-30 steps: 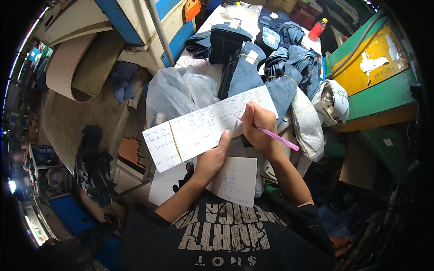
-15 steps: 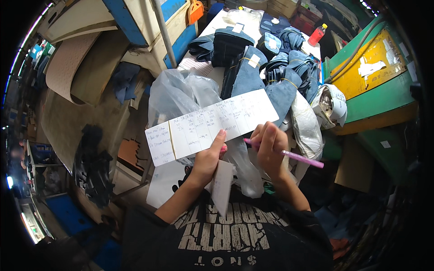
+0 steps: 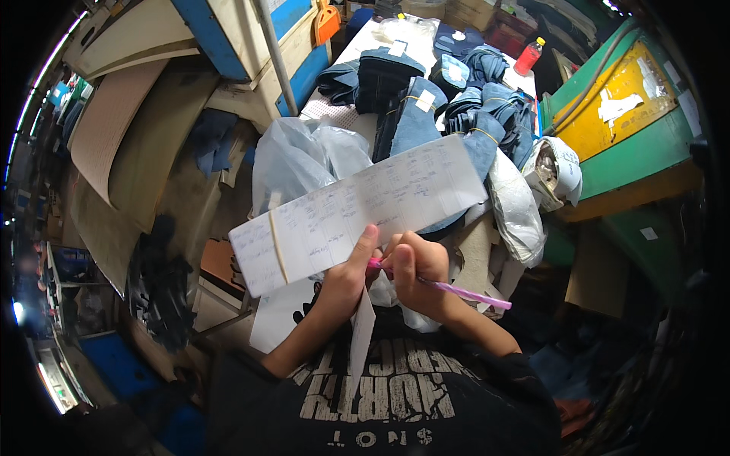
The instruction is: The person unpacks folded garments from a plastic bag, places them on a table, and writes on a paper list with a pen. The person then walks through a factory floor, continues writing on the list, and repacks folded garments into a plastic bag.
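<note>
Clamping the already written-on notebook (image 3: 342, 216) in the left hand (image 3: 344, 281) before the cloth pile (image 3: 414, 129), gripping the pink pen (image 3: 473, 296) off-page in the right hand's (image 3: 417, 272) curled fingers, with remaining writing impossible to judge

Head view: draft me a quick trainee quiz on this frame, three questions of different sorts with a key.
1. Multiple choice: which hand grips the shaft of the pink pen? (a) left (b) right (c) neither
2. True or false: in the picture, the yellow-capped bottle is to the right of the translucent plastic bag.
3. Short answer: what crosses the open notebook near its left end?

Key: 1. b, the right hand; 2. true; 3. a tan band.
</note>
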Action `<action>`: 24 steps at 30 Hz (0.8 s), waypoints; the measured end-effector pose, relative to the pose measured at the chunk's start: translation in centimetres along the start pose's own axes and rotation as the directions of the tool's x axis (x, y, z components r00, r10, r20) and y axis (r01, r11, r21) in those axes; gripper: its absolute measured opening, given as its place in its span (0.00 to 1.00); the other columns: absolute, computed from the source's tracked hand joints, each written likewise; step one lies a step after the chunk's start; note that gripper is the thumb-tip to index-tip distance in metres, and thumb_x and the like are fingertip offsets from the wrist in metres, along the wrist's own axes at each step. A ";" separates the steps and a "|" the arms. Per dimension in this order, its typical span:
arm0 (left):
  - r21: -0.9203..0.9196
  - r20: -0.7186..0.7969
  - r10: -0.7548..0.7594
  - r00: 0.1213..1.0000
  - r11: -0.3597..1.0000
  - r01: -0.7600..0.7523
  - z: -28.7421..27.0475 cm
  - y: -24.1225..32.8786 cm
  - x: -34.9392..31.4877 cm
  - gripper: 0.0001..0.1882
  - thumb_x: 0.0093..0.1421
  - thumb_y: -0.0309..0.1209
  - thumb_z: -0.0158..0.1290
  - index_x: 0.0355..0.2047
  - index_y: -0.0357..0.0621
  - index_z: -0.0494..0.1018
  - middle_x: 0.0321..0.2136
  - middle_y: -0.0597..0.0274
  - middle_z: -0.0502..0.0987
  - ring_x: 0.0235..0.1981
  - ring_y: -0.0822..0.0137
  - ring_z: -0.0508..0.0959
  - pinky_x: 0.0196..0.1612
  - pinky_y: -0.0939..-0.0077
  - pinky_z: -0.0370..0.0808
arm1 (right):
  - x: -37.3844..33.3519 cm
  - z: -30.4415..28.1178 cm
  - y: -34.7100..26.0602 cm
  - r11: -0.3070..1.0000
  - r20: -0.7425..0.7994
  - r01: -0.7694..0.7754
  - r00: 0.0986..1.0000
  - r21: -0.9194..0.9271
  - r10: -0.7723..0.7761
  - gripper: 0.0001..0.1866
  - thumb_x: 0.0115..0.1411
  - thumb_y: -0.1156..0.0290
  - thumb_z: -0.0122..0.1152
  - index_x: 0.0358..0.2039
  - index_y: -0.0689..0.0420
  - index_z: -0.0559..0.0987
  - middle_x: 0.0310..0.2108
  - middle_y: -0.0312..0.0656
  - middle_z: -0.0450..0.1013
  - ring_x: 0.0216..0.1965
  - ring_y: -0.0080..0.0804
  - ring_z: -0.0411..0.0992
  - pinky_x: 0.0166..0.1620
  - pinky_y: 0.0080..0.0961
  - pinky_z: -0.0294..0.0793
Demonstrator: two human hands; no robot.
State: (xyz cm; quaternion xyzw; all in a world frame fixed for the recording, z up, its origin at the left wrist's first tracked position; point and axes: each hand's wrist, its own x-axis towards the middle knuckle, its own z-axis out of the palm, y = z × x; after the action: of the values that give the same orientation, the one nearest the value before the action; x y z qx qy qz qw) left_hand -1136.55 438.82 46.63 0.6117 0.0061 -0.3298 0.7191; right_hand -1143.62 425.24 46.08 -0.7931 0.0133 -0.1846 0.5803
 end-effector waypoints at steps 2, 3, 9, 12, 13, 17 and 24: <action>-0.040 -0.007 0.031 1.000 0.999 -0.031 0.0 -0.1 -0.5 0.19 0.76 0.44 0.48 0.45 0.37 0.75 0.33 0.66 0.76 0.33 0.76 0.73 0.38 0.79 0.71 | 0.7 0.3 0.4 0.990 -0.028 0.122 0.992 0.065 -0.120 0.29 0.77 0.49 0.43 0.28 0.62 0.71 0.20 0.41 0.69 0.18 0.25 0.66 0.24 0.24 0.65; -0.068 -0.010 0.050 0.999 0.996 -0.051 0.0 -0.3 -0.7 0.20 0.77 0.43 0.48 0.49 0.35 0.75 0.37 0.64 0.77 0.37 0.75 0.75 0.42 0.79 0.72 | 1.2 0.5 0.6 0.970 -0.019 0.216 0.976 0.112 -0.215 0.29 0.76 0.47 0.44 0.29 0.62 0.71 0.20 0.41 0.69 0.18 0.26 0.66 0.24 0.25 0.65; -0.021 0.049 0.018 0.999 1.000 -0.017 -1.1 -1.2 -1.1 0.27 0.79 0.44 0.39 0.62 0.29 0.67 0.54 0.53 0.74 0.53 0.68 0.74 0.57 0.75 0.70 | -1.0 2.0 0.2 0.984 0.008 0.159 0.987 -0.084 -0.159 0.43 0.72 0.32 0.25 0.37 0.63 0.74 0.25 0.46 0.72 0.23 0.41 0.75 0.27 0.32 0.72; 0.171 0.091 0.111 0.990 0.977 -0.126 -1.7 -1.6 -1.6 0.29 0.80 0.45 0.35 0.62 0.28 0.67 0.54 0.51 0.74 0.53 0.66 0.74 0.58 0.75 0.70 | -1.4 2.9 -0.1 0.970 -0.017 0.142 0.989 -0.197 -0.149 0.38 0.74 0.37 0.28 0.44 0.61 0.75 0.29 0.46 0.73 0.27 0.46 0.77 0.29 0.37 0.76; 0.256 0.067 0.110 0.992 0.959 -0.124 -1.8 -1.7 -1.7 0.29 0.80 0.45 0.34 0.62 0.28 0.67 0.53 0.51 0.74 0.52 0.66 0.74 0.57 0.75 0.71 | -1.4 2.9 -0.2 0.961 -0.024 0.217 0.974 -0.173 -0.224 0.38 0.74 0.37 0.29 0.44 0.61 0.75 0.29 0.46 0.73 0.27 0.47 0.77 0.29 0.36 0.76; 0.119 0.150 0.238 0.960 0.959 -0.256 -1.8 -1.8 -2.1 0.30 0.80 0.47 0.31 0.57 0.31 0.70 0.40 0.59 0.75 0.41 0.71 0.73 0.46 0.80 0.71 | 0.6 1.9 0.0 0.988 0.043 0.145 0.989 -0.055 -0.143 0.36 0.74 0.37 0.32 0.45 0.61 0.74 0.31 0.45 0.73 0.26 0.42 0.76 0.29 0.34 0.75; -0.199 -0.050 0.096 0.994 0.974 -0.104 -4.5 -1.5 -0.8 0.33 0.75 0.59 0.37 0.55 0.41 0.72 0.19 0.72 0.61 0.12 0.78 0.55 0.16 0.82 0.52 | -2.6 -5.3 0.5 0.895 -0.124 -0.140 0.970 0.423 0.210 0.13 0.69 0.67 0.47 0.49 0.61 0.66 0.36 0.47 0.74 0.22 0.23 0.71 0.21 0.20 0.71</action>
State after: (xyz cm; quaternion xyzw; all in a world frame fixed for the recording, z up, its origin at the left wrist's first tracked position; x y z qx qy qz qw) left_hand -1136.17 443.10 44.52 0.5419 0.0230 -0.2785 0.7927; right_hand -1147.55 420.81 46.30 -0.6307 0.0943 -0.1956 0.7450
